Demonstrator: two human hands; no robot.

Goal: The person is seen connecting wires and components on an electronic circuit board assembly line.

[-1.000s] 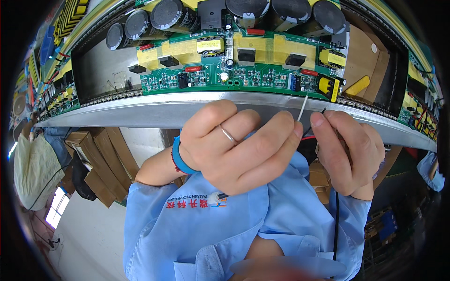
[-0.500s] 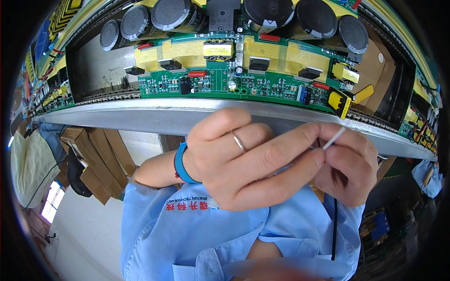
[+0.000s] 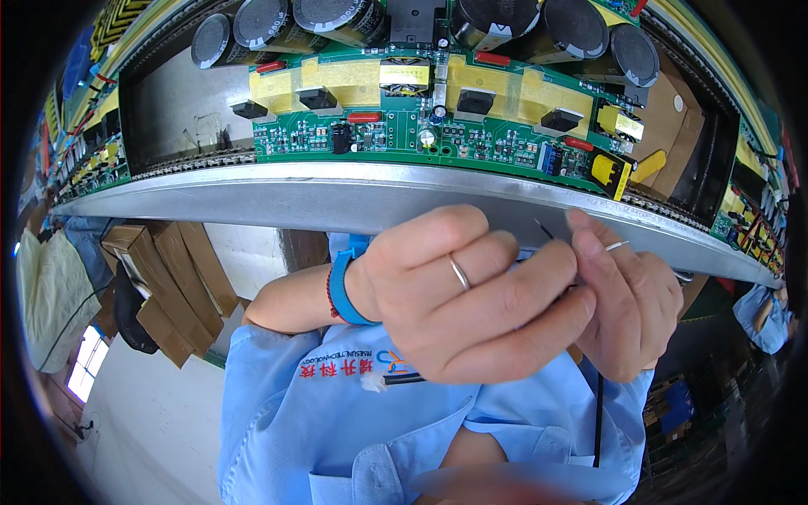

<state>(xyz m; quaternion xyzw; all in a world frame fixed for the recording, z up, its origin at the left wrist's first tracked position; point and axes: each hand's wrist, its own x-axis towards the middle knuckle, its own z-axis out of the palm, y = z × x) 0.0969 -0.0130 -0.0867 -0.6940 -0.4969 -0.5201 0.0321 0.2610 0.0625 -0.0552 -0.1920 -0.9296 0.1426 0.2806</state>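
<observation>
Fingertips together, my left hand (image 3: 480,303) and my right hand (image 3: 627,307) meet in front of the metal rail. A thin black wire (image 3: 545,229) with a bare-looking tip sticks up between them, pinched by my left thumb and index finger next to my right thumb. A short white wire end (image 3: 618,245) pokes out between my right hand's fingers. Below my left hand juts a black cable end (image 3: 404,379) with white fluffy strands at its tip. Another length of black cable (image 3: 599,421) hangs beneath my right hand. Where the cable runs inside my hands is hidden.
Beyond the metal rail (image 3: 353,187) lies a green circuit board (image 3: 404,139) with large black capacitors (image 3: 337,18) and yellow transformers (image 3: 609,174). More boards (image 3: 93,164) continue left and right. Cardboard boxes (image 3: 168,278) stand on the left, beside pale cloth (image 3: 52,303).
My left hand has shifted slightly right, and my right fingers have turned. The black wire tip and the fluffy cable end now show, while less of the white piece is visible.
</observation>
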